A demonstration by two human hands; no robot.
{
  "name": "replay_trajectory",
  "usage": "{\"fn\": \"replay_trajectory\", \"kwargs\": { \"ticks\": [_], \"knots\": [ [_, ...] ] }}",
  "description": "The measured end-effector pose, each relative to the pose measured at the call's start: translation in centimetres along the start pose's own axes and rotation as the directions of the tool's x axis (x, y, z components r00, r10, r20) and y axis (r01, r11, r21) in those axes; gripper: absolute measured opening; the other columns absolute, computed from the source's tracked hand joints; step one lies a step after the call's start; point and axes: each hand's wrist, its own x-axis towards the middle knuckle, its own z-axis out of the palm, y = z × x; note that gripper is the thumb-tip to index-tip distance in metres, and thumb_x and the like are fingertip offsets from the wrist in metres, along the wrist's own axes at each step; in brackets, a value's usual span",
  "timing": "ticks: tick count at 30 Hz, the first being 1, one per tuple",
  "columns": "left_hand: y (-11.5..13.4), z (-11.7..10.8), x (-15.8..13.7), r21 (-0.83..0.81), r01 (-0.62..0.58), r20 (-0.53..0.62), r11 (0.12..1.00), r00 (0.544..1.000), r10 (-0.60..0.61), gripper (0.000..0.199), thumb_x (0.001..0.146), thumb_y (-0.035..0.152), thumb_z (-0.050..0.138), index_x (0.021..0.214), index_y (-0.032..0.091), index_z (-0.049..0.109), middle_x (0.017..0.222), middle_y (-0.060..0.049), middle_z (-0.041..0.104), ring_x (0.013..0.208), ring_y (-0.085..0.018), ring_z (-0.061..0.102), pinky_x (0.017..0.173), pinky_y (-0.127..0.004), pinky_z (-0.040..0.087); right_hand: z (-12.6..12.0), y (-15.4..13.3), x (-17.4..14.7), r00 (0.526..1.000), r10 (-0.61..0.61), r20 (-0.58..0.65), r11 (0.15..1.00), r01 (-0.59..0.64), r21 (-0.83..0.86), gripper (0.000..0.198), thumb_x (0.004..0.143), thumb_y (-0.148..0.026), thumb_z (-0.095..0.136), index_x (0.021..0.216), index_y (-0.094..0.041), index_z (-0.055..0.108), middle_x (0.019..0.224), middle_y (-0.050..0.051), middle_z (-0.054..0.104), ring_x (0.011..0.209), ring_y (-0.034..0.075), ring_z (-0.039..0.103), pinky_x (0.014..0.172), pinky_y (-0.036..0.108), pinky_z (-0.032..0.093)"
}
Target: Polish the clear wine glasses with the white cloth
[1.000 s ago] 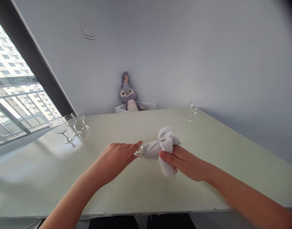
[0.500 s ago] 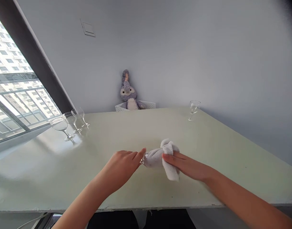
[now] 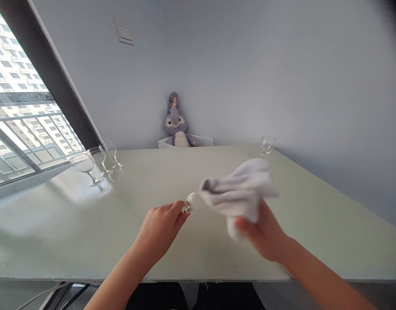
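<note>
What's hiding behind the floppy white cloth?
Behind the white cloth, held in the right hand, a clear glass peeks out: its bowl shows, but its stem and foot are covered. Part of the table is hidden there too.

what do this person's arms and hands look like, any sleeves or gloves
The left grip and right grip are bare hands: no gloves, rings or watch show, though the right is blurred. Both forearms are bare, with no sleeves or markings in view.
</note>
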Motion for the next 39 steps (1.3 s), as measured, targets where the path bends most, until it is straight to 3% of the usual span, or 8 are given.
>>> {"fn": "replay_trajectory", "kwargs": {
  "ticks": [4, 8, 11, 17, 22, 27, 34, 39],
  "knots": [
    [0.5, 0.8, 0.1, 0.153, -0.09, -0.064, 0.984, 0.993, 0.1, 0.025, 0.091, 0.023, 0.038, 0.072, 0.018, 0.054, 0.059, 0.0, 0.06, 0.051, -0.015, 0.055, 0.047, -0.025, 0.022, 1.5, -2.3, 3.0, 0.885, -0.309, 0.349, 0.868, 0.413, -0.277, 0.017, 0.09, -0.031, 0.045, 0.092, -0.028, 0.061, 0.081, 0.001, 0.064, 0.091, 0.023, 0.055, 0.109, 0.053, 0.006],
    [0.5, 1.7, -0.3, 0.234, -0.228, -0.222, 0.945, 0.934, 0.28, 0.013, 0.089, 0.018, 0.043, 0.085, 0.018, 0.056, 0.061, 0.0, 0.061, 0.053, -0.015, 0.056, 0.048, -0.026, 0.026, 1.3, -2.3, 5.9, 0.946, 0.047, 0.321, 0.99, -0.001, -0.141, 0.046, 0.093, -0.046, 0.032, 0.057, -0.021, 0.045, 0.057, 0.0, 0.049, 0.067, 0.018, 0.051, 0.079, 0.04, 0.042],
    [0.3, 2.1, -0.8, 0.246, -0.214, -0.353, 0.945, 0.888, 0.293, 0.014, 0.09, 0.017, 0.041, 0.096, 0.016, 0.054, 0.065, 0.0, 0.064, 0.054, -0.013, 0.057, 0.05, -0.025, 0.03, 1.1, -1.4, 6.4, 0.903, 0.331, 0.275, 0.905, -0.386, 0.179, 0.052, 0.088, -0.059, 0.034, 0.052, -0.021, 0.036, 0.051, -0.002, 0.036, 0.053, 0.013, 0.041, 0.057, 0.029, 0.039],
    [1.5, 2.9, -1.0, 0.158, 0.057, -0.493, 0.986, 0.87, 0.029, 0.014, 0.092, 0.018, 0.038, 0.095, 0.017, 0.052, 0.062, -0.001, 0.062, 0.053, -0.013, 0.057, 0.046, -0.024, 0.028, 5.0, -1.8, 2.5, 0.872, 0.488, 0.022, 0.719, -0.416, 0.557, 0.043, 0.087, -0.059, 0.036, 0.084, -0.022, 0.056, 0.079, 0.003, 0.056, 0.076, 0.018, 0.054, 0.069, 0.03, 0.046],
    [3.8, 2.8, -0.2, -0.062, 0.141, -0.411, 0.988, 0.899, -0.154, 0.013, 0.089, 0.018, 0.038, 0.095, 0.019, 0.05, 0.065, -0.001, 0.063, 0.049, -0.015, 0.056, 0.044, -0.024, 0.027, 7.6, -2.8, 0.5, 0.95, 0.281, -0.136, 0.926, -0.232, 0.298, 0.036, 0.095, -0.042, 0.032, 0.126, -0.029, 0.045, 0.118, 0.007, 0.054, 0.113, 0.023, 0.048, 0.095, 0.036, 0.041],
    [4.1, 2.5, 0.1, -0.22, 0.213, -0.225, 0.952, 0.938, -0.262, 0.016, 0.087, 0.016, 0.036, 0.073, 0.021, 0.042, 0.056, 0.001, 0.055, 0.044, -0.014, 0.047, 0.043, -0.023, 0.026, 6.4, -2.2, 2.5, 0.999, -0.04, -0.004, 0.962, 0.037, -0.27, 0.049, 0.093, -0.022, 0.036, 0.138, -0.038, 0.031, 0.147, 0.006, 0.012, 0.129, 0.028, 0.03, 0.097, 0.045, 0.039],
    [3.8, 2.9, 0.0, -0.263, 0.159, -0.275, 0.952, 0.933, -0.232, 0.019, 0.091, 0.022, 0.032, 0.08, 0.02, 0.047, 0.059, 0.001, 0.055, 0.044, -0.013, 0.044, 0.044, -0.024, 0.027, 5.5, -2.9, 5.4, 0.99, -0.143, 0.004, 0.883, 0.13, -0.45, 0.029, 0.086, -0.03, 0.052, 0.114, -0.034, 0.058, 0.113, 0.009, 0.04, 0.101, 0.025, 0.046, 0.08, 0.039, 0.046],
    [3.6, 3.8, -0.3, -0.149, 0.15, -0.354, 0.978, 0.915, -0.194, 0.021, 0.092, 0.022, 0.032, 0.093, 0.018, 0.052, 0.057, 0.001, 0.054, 0.043, -0.014, 0.044, 0.043, -0.025, 0.024, 5.9, -3.2, 6.8, 0.994, -0.052, -0.099, 0.955, 0.02, -0.295, 0.017, 0.09, -0.033, 0.045, 0.092, -0.025, 0.06, 0.083, 0.003, 0.046, 0.071, 0.016, 0.046, 0.061, 0.027, 0.041]
  ]
}}
